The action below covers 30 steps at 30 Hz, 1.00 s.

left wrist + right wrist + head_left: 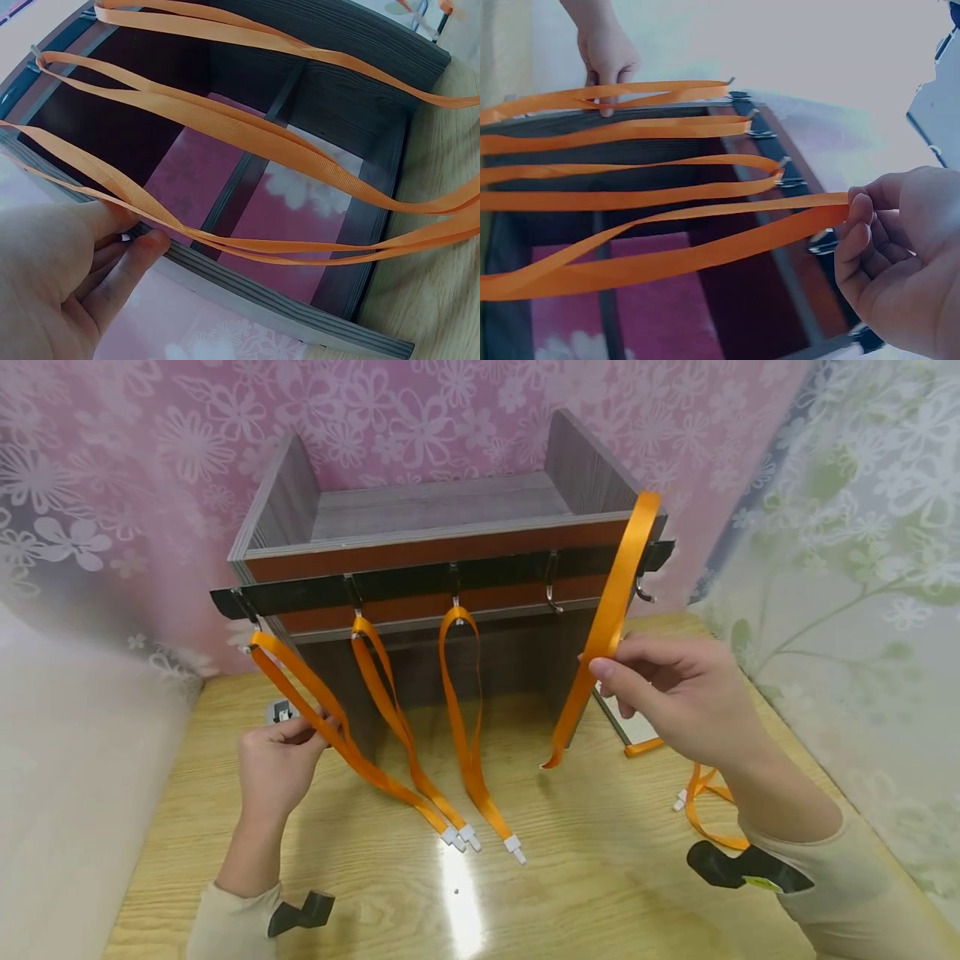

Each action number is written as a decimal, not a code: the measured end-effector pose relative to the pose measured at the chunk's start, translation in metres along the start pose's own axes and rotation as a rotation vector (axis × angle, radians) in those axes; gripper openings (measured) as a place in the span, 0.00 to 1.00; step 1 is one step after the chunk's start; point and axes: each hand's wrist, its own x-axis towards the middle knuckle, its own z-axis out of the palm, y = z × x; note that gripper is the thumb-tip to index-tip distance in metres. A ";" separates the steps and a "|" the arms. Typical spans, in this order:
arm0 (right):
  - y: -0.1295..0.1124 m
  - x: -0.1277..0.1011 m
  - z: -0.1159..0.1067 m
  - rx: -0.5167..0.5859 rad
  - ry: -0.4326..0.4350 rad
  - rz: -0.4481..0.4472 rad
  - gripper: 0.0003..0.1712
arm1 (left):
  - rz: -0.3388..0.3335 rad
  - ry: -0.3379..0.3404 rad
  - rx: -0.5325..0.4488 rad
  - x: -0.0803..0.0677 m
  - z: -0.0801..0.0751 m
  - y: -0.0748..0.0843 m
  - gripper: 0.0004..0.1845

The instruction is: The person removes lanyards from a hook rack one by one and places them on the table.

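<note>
My right hand [671,685] pinches an orange lanyard [618,589] between thumb and fingers, in front of the right part of the black hook rail [405,581]. In the right wrist view, this lanyard's strap [705,255] doubles back at the fingertips. Three more orange lanyards hang from hooks: one at the left [300,681], one beside it [382,685] and one in the middle [472,735], their white clips on the table. My left hand [75,262] grips the edge of the grey wooden shelf [247,289], with the leftmost lanyard's strap crossing right at its fingers.
A bare hook [552,602] is left of the held lanyard; another hook [645,592] is right of it. Another orange lanyard [697,810] lies on the wooden table [600,877] under my right forearm. A flat pale item [633,722] lies by the shelf. Patterned walls stand behind and right.
</note>
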 end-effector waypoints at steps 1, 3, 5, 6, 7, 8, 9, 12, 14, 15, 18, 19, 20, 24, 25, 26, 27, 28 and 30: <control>-0.003 0.001 -0.002 0.028 0.003 -0.018 0.05 | 0.001 0.005 0.000 0.000 0.000 -0.001 0.09; -0.007 0.002 -0.007 0.059 -0.002 -0.036 0.06 | 0.007 0.016 -0.001 0.000 0.001 -0.002 0.09; -0.009 0.004 -0.011 0.075 -0.007 -0.044 0.06 | 0.013 0.026 0.000 0.000 0.001 -0.003 0.08; -0.010 0.004 -0.013 0.080 -0.005 -0.047 0.06 | 0.015 0.026 0.001 0.001 0.000 -0.003 0.08; -0.011 0.004 -0.014 0.081 -0.001 -0.049 0.06 | 0.014 0.025 0.001 0.001 0.000 -0.003 0.08; -0.011 0.004 -0.016 0.082 0.004 -0.052 0.06 | 0.017 0.024 0.004 0.002 0.000 -0.002 0.08; -0.012 0.003 -0.018 0.085 0.012 -0.060 0.05 | 0.015 0.020 0.004 0.003 0.000 -0.002 0.08; -0.011 -0.001 -0.023 0.118 0.033 -0.100 0.02 | -0.002 0.001 -0.001 0.003 -0.001 -0.002 0.09; -0.012 -0.005 -0.026 0.136 0.045 -0.120 0.01 | -0.007 -0.007 -0.009 0.003 -0.001 -0.002 0.09; -0.013 -0.007 -0.027 0.149 0.051 -0.131 0.01 | -0.016 -0.013 -0.016 0.002 -0.001 -0.001 0.09; -0.015 -0.011 -0.031 0.189 0.066 -0.157 0.03 | -0.021 -0.011 -0.029 0.001 -0.001 -0.001 0.09; -0.015 -0.013 -0.032 0.194 0.065 -0.168 0.03 | -0.024 -0.011 -0.035 0.001 -0.001 -0.001 0.09; -0.015 -0.014 -0.033 0.205 0.062 -0.182 0.03 | -0.028 -0.011 -0.040 0.001 -0.001 -0.001 0.10; -0.013 -0.020 -0.037 0.199 0.035 -0.216 0.04 | -0.034 -0.021 -0.054 0.001 -0.001 -0.001 0.10; -0.012 -0.022 -0.038 0.198 0.028 -0.219 0.04 | -0.034 -0.025 -0.054 0.001 -0.001 -0.001 0.10; -0.011 -0.023 -0.039 0.203 0.020 -0.224 0.05 | -0.032 -0.028 -0.050 0.001 -0.001 -0.001 0.11; -0.010 -0.025 -0.040 0.203 0.015 -0.225 0.05 | -0.028 -0.032 -0.046 0.001 -0.002 -0.001 0.11; -0.008 -0.026 -0.041 0.199 0.010 -0.224 0.05 | -0.022 -0.034 -0.040 0.001 -0.002 -0.001 0.11; -0.005 -0.027 -0.044 0.187 0.002 -0.224 0.05 | -0.014 -0.037 -0.033 0.001 -0.003 -0.002 0.11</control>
